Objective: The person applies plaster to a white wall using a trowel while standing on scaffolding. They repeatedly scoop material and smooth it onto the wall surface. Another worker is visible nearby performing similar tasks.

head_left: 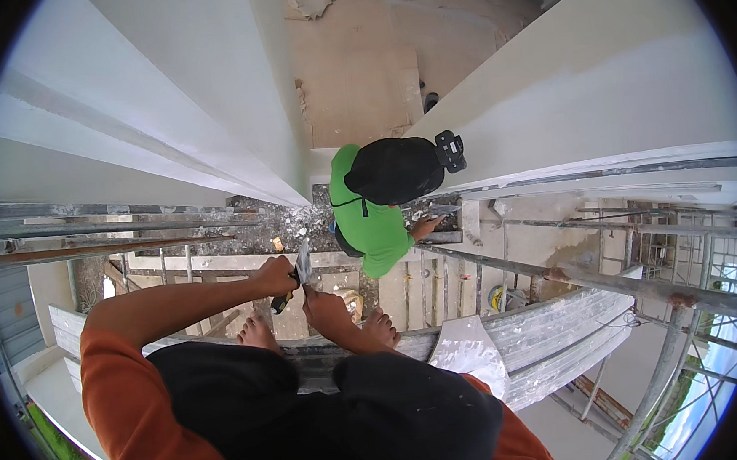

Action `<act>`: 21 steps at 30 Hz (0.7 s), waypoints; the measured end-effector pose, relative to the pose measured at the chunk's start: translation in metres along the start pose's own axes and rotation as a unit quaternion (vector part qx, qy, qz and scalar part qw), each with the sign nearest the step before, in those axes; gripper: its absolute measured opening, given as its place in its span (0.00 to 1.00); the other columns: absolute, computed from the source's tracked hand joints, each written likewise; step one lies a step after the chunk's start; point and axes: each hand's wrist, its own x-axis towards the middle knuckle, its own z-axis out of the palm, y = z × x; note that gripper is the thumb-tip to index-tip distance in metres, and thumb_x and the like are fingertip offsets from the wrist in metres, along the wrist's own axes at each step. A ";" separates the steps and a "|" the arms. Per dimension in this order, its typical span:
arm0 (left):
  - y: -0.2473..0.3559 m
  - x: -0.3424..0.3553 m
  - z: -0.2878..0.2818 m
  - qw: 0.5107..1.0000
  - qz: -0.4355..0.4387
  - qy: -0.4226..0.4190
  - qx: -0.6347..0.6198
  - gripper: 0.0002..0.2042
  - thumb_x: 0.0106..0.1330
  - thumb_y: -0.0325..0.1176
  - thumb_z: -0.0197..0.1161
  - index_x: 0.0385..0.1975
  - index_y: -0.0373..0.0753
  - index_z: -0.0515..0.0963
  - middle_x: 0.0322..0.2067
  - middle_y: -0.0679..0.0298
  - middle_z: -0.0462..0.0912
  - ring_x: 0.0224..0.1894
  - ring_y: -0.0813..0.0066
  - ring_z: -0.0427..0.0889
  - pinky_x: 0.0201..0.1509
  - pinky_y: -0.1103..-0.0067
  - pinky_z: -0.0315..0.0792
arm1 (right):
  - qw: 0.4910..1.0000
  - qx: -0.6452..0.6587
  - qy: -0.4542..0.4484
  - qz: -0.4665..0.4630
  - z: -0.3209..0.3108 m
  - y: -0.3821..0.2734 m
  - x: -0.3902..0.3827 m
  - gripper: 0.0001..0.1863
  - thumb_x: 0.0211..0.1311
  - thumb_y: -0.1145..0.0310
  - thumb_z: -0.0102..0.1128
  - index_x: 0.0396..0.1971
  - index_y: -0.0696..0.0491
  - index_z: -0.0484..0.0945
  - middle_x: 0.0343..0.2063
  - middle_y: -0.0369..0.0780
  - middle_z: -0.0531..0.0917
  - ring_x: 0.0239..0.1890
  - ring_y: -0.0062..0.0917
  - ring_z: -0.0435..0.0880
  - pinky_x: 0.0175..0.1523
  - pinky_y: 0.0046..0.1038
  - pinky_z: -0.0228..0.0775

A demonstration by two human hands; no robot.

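My left hand is closed around a tool with a black and yellow handle. A pale, flat scraper blade stands up between my hands, smeared with whitish material. My right hand is closed at the lower end of this blade, thumb and fingers pressed together. Whether blade and handle belong to one tool or two, I cannot tell. Both hands meet in front of my knees, above my bare feet. A white-smeared flat board lies on the plank to the right.
Below stands a co-worker in a green shirt and black cap, one hand near a flat trowel. Scaffold pipes cross on the right, more pipes on the left. Metal planks run under me. White walls flank an opening.
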 end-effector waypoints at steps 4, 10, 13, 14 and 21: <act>0.002 0.003 0.004 0.998 0.055 0.020 -0.015 0.14 0.45 0.39 0.66 0.18 0.31 0.80 0.16 0.52 0.80 0.20 0.60 0.82 0.27 0.70 0.76 | 0.999 0.029 0.030 0.024 0.013 0.033 0.015 0.10 0.58 0.69 0.51 0.36 0.60 0.71 0.18 0.47 0.79 0.21 0.39 0.81 0.25 0.40 0.73; 0.022 -0.006 -0.016 0.999 -0.004 0.005 -0.044 0.12 0.47 0.36 0.66 0.19 0.31 0.81 0.15 0.54 0.80 0.19 0.66 0.83 0.27 0.73 0.76 | 0.998 0.035 0.052 0.005 -0.014 0.011 0.007 0.16 0.57 0.69 0.53 0.43 0.63 0.72 0.16 0.47 0.78 0.19 0.40 0.80 0.25 0.39 0.72; 0.016 -0.001 -0.005 0.998 0.052 0.026 -0.021 0.12 0.45 0.36 0.66 0.20 0.31 0.81 0.16 0.51 0.80 0.21 0.62 0.83 0.28 0.72 0.75 | 0.998 0.033 0.033 0.033 -0.006 0.020 0.012 0.16 0.58 0.69 0.52 0.42 0.64 0.72 0.15 0.48 0.77 0.19 0.41 0.80 0.25 0.41 0.72; 0.017 0.000 -0.013 0.998 0.042 0.032 -0.016 0.12 0.45 0.36 0.66 0.20 0.31 0.81 0.16 0.51 0.80 0.22 0.62 0.83 0.28 0.71 0.75 | 0.999 0.034 0.023 0.025 -0.007 0.019 0.010 0.16 0.58 0.69 0.52 0.42 0.64 0.72 0.14 0.48 0.77 0.18 0.41 0.80 0.25 0.41 0.72; 0.017 0.001 0.001 0.997 0.048 0.044 -0.032 0.12 0.43 0.37 0.66 0.20 0.32 0.81 0.16 0.49 0.78 0.21 0.58 0.82 0.29 0.68 0.75 | 0.995 0.066 0.046 0.056 -0.012 0.024 0.020 0.11 0.57 0.70 0.53 0.37 0.62 0.71 0.15 0.50 0.77 0.19 0.44 0.79 0.26 0.43 0.72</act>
